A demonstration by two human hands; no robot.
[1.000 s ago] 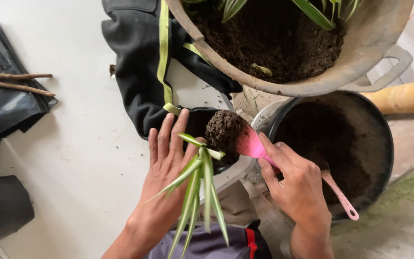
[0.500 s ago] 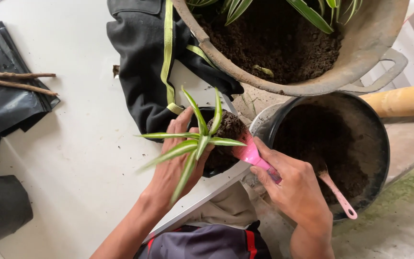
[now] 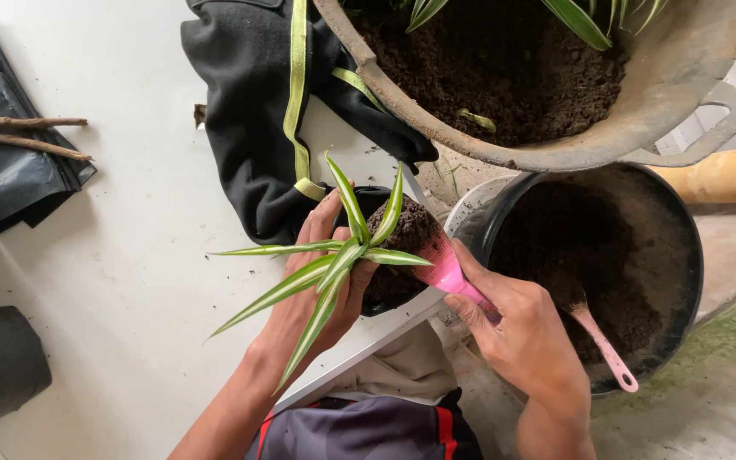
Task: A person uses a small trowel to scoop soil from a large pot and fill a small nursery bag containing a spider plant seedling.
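My left hand (image 3: 317,285) holds a small spider plant (image 3: 347,255) with green and cream striped leaves upright in a small black pot (image 3: 385,290) at the white table's edge. Its root ball of dark soil (image 3: 406,230) shows just right of the leaves. My right hand (image 3: 526,336) grips a pink scoop (image 3: 446,271) whose blade presses against the soil at the pot. The scoop's long pink handle (image 3: 606,353) sticks out past my hand over a black bucket.
A black bucket (image 3: 683,281) of dark soil stands on the ground at right. Above it a grey tub (image 3: 666,94) holds soil and more plants. A black jacket with a yellow-green strap (image 3: 257,128) lies on the white table (image 3: 121,273). Black bags and sticks (image 3: 19,140) lie left.
My left hand turned the plant from leaves pointing down to upright and brought it over the small black pot. My right hand kept the pink scoop against the soil.
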